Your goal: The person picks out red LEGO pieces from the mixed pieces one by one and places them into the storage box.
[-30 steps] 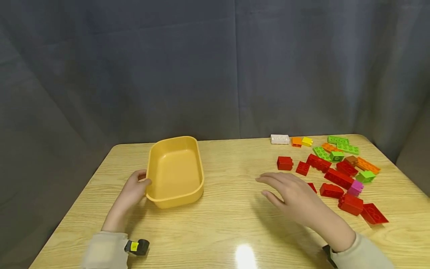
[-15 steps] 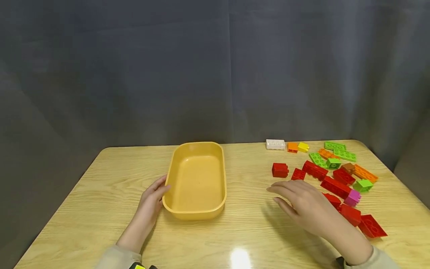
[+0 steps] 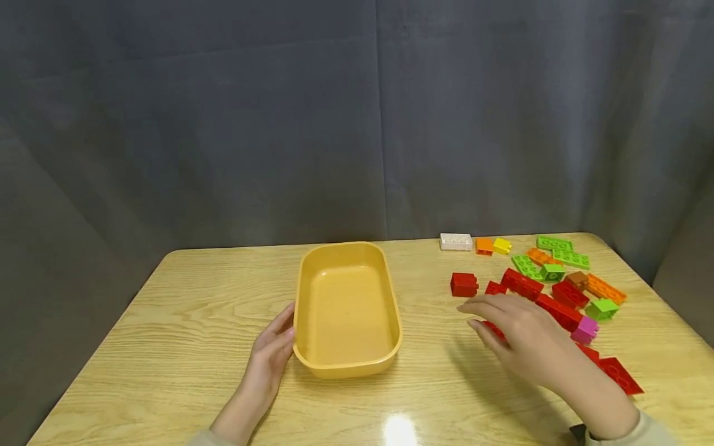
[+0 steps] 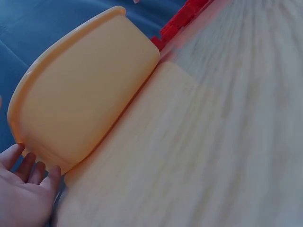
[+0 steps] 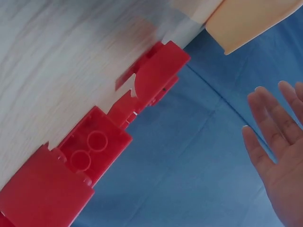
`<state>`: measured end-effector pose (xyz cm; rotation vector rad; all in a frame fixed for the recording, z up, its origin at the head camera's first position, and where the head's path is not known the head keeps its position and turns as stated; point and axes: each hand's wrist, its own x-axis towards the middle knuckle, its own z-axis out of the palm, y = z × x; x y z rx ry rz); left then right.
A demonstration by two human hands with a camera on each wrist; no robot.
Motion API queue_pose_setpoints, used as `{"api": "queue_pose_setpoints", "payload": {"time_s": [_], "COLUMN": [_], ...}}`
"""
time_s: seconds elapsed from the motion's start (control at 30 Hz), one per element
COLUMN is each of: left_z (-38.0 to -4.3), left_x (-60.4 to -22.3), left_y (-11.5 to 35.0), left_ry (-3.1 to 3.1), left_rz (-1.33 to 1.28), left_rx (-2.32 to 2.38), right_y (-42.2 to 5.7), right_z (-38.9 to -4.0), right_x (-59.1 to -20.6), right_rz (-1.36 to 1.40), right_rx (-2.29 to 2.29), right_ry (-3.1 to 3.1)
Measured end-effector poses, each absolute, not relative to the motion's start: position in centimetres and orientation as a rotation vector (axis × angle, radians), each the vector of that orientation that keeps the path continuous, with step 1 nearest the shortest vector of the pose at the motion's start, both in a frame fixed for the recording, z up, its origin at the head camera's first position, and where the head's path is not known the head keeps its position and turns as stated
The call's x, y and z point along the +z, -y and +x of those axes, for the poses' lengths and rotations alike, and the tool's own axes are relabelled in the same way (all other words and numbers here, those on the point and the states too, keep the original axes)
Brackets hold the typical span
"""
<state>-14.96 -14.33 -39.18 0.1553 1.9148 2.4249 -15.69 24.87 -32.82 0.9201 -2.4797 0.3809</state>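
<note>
A yellow plastic tray (image 3: 347,374) with rounded corners sits on the wooden table, nothing inside it. My left hand (image 3: 269,359) touches its left outer wall, thumb near the rim; in the left wrist view the fingers (image 4: 39,171) lie lightly extended against the wall of the tray (image 4: 90,80). My right hand (image 3: 524,334) hovers above the table at the left side of the toy bricks, fingers relaxed and holding nothing. Beneath and beyond it lie red bricks (image 3: 521,283), some hidden by the hand. In the right wrist view its fingers stand apart from the red bricks (image 5: 97,146).
Scattered on the right half are a lone red brick (image 3: 464,285), a white brick (image 3: 455,241), a yellow one (image 3: 502,246), a purple one (image 3: 585,329), green bricks (image 3: 570,257) and orange bricks (image 3: 605,289). A dark curtain (image 3: 279,124) hangs behind the table (image 3: 184,316).
The tray has slid rightward along the table with my left hand at its side. My right hand has drifted a little right and down, still without a brick.
</note>
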Motion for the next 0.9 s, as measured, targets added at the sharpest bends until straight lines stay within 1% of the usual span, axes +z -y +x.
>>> {"api": "queue_pose_setpoints", "payload": {"time_s": [0.13, 0.33, 0.57, 0.8, 0.9], "left_z": [-14.8, -14.8, -14.8, -14.9, -14.9], "left_x": [-39.4, -39.5, -39.8, -39.7, -39.7], "left_y": [14.3, 14.3, 14.0, 13.9, 13.9], "left_ry": [-1.976, -2.005, -1.971, -1.904, -1.902], "left_rz": [0.242, 0.269, 0.43, 0.437, 0.41], "left_rx": [2.334, 2.293, 2.2, 2.233, 2.235], "right_y": [-25.3, -26.0, -26.9, -27.4, -27.5], "right_z": [-16.1, -16.4, -16.6, -16.9, -17.1], "right_x": [-32.5, -32.1, -32.5, -32.8, -33.1], "right_rz": [0.921, 0.868, 0.83, 0.774, 0.794], "right_rx": [0.374, 0.428, 0.394, 0.369, 0.344], "right_ry": [2.455, 2.488, 2.545, 2.697, 2.711]}}
